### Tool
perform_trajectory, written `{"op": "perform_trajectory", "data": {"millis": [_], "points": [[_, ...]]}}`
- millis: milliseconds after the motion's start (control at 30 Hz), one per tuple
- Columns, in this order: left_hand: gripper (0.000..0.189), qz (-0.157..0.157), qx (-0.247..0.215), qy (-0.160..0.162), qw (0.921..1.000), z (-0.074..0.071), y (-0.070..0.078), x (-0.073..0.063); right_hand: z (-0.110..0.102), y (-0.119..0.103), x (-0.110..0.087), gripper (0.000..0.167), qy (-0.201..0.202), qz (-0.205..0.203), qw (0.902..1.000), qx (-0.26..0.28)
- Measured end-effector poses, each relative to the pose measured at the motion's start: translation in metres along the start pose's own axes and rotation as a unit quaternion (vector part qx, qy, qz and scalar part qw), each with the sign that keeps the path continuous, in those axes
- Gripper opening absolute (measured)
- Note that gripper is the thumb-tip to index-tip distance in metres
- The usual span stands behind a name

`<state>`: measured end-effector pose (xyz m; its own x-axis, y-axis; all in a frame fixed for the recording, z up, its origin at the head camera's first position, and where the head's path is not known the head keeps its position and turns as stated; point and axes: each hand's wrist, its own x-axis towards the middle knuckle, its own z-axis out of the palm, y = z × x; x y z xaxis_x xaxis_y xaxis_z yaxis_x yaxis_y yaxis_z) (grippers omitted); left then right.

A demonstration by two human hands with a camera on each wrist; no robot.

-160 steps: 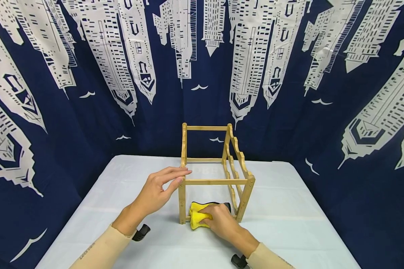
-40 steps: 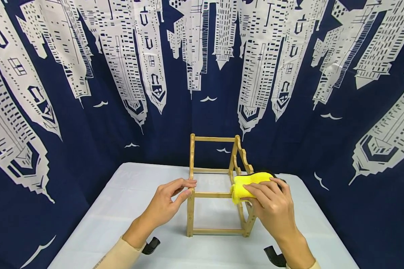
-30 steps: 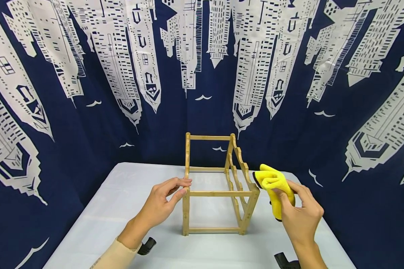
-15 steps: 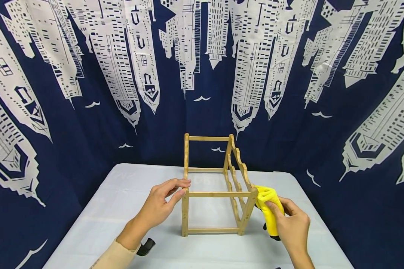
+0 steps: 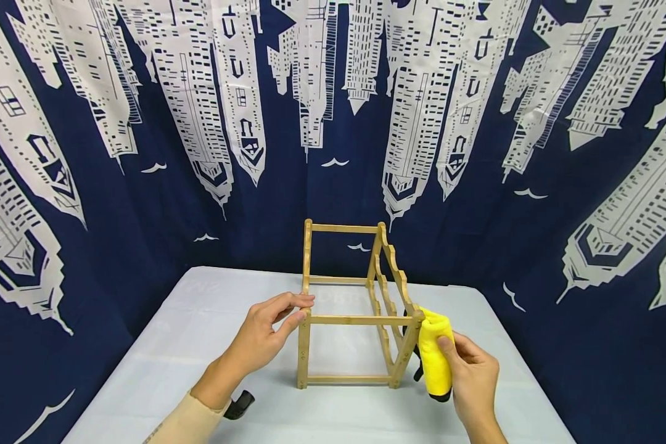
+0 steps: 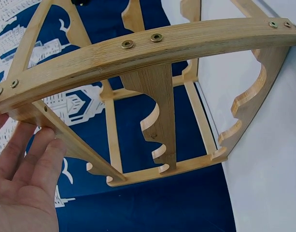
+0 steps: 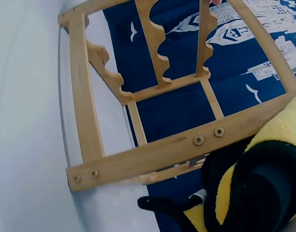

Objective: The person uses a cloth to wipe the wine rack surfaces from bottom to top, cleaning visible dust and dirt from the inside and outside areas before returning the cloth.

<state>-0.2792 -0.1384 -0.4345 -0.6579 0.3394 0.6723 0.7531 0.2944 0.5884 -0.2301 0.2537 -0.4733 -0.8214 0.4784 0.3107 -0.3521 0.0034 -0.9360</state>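
A light wooden rack (image 5: 361, 320) with scalloped crossbars stands on the table. My left hand (image 5: 266, 336) holds its front left top corner, fingers over the top and thumb at the front. Seen from the left wrist, the fingers (image 6: 41, 145) lie against the upper end of a post (image 6: 90, 63). A folded yellow cloth (image 5: 435, 357) with black edging and a dark reverse hangs in my right hand (image 5: 473, 376), pinched by the thumb. The cloth laps the upper right front post. In the right wrist view the bunched cloth (image 7: 278, 128) covers that post's upper end.
A white-covered table (image 5: 200, 345) extends around the rack on all sides. Behind and beside it hangs a navy curtain (image 5: 277, 209) printed with white skyscrapers and birds. Below the left wrist shows a black wrist-camera mount (image 5: 240, 405).
The right hand has taken the yellow cloth from the bottom front rail up to the top right corner, off it, then back against the right post. The left hand stays at its corner.
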Motion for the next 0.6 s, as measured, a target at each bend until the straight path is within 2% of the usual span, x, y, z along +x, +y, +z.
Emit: {"op": "perform_trajectory", "data": {"millis": [67,133,200,267,367,467,600], "points": [[0.018,-0.001,0.003,-0.002,1.0,0.0,0.0,0.0,0.001,0.002,0.001,0.016,-0.013,0.026,0.9993,0.026],[0.019,-0.004,0.008,-0.003,1.0,-0.001,0.001,0.0,0.002,0.003,0.003,0.021,-0.029,0.051,0.9981,0.017],[0.019,-0.006,0.013,-0.002,0.9999,-0.001,0.001,0.0,0.002,0.004,0.005,0.03,-0.05,0.07,0.9958,-0.032],[0.019,-0.009,0.016,-0.003,0.9998,-0.002,0.001,-0.001,0.001,0.006,0.006,0.038,-0.071,0.073,0.9908,-0.09],[0.019,-0.01,0.015,-0.006,0.9998,-0.001,0.001,-0.003,0.0,0.007,0.005,0.04,-0.083,0.057,0.9835,-0.15],[0.019,-0.009,0.015,-0.004,0.9998,-0.001,0.001,-0.003,0.001,0.011,0.003,0.034,-0.067,0.018,0.9863,-0.15],[0.02,-0.006,0.014,0.002,0.9999,0.0,0.001,-0.002,0.003,0.016,0.003,0.023,-0.016,-0.034,0.9909,-0.129]]}}
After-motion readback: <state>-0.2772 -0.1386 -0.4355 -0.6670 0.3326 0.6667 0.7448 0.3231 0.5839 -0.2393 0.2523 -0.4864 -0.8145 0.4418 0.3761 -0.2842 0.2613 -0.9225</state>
